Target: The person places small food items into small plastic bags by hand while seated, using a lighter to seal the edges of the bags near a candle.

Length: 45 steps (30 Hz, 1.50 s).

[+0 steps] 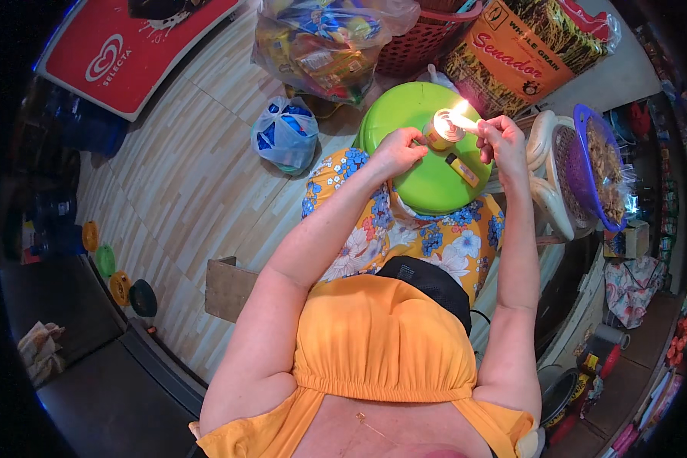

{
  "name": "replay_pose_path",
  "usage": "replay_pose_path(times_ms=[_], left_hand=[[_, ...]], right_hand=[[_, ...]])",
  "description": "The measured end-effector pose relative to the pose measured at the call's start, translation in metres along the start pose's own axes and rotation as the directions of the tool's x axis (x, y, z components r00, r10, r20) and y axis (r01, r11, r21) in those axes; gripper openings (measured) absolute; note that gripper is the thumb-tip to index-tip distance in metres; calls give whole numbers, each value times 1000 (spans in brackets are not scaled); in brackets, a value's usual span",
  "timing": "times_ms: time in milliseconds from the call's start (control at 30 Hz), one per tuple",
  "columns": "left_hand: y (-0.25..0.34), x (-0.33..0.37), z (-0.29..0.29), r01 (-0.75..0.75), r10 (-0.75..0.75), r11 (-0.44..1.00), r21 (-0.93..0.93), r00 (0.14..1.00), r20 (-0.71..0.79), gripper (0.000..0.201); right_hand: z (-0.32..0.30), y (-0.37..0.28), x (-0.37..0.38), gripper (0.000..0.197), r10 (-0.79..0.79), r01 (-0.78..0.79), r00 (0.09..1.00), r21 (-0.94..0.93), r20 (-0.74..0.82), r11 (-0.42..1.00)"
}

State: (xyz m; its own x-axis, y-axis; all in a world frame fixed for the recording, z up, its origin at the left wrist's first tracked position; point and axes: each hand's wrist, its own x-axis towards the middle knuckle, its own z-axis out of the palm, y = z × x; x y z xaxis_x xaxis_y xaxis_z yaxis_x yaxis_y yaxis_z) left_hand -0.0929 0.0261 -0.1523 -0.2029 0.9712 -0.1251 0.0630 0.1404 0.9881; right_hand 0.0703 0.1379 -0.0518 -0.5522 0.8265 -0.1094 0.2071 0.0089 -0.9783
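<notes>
A small round can [440, 137] stands upright on a bright green round lid [393, 107]. My left hand [399, 155] grips the can's near left side with its fingers. My right hand [505, 145] pinches a short white candle [468, 123], tilted, its lit end over the can's top. The flame is bright and washes out part of the can's rim. Close to the can, on the same lid, lies a yellow and black lighter [463, 171].
Plastic bags of packets [320, 53] and blue items [285, 136] stand on the wood-patterned floor [183, 160]. Behind the lid are a red basket [420, 42] and a printed sack [515, 53]. A purple tray [584, 164] sits at the right.
</notes>
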Motion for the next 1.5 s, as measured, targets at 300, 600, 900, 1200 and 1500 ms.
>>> replay_pose_path(times_ms=[300,600,900,1200,1500], left_hand=[[2,-2,1,9,-8,997,-74,1000,14,23],[1,-2,0,16,-16,998,-67,1000,-1,20],[5,-4,0,-1,2,999,-48,1000,8,14],[0,-1,1,22,-21,995,-93,1000,8,20],[5,-3,-1,5,-4,999,-35,1000,11,20]], right_hand=[[-8,30,5,8,78,-87,996,227,50,970],[-10,37,-2,8,89,-96,995,271,37,958],[-9,38,-4,11,48,-45,999,207,-7,977],[0,17,6,9,-11,8,1000,116,23,993],[-8,-14,16,12,-9,14,999,-127,38,992]])
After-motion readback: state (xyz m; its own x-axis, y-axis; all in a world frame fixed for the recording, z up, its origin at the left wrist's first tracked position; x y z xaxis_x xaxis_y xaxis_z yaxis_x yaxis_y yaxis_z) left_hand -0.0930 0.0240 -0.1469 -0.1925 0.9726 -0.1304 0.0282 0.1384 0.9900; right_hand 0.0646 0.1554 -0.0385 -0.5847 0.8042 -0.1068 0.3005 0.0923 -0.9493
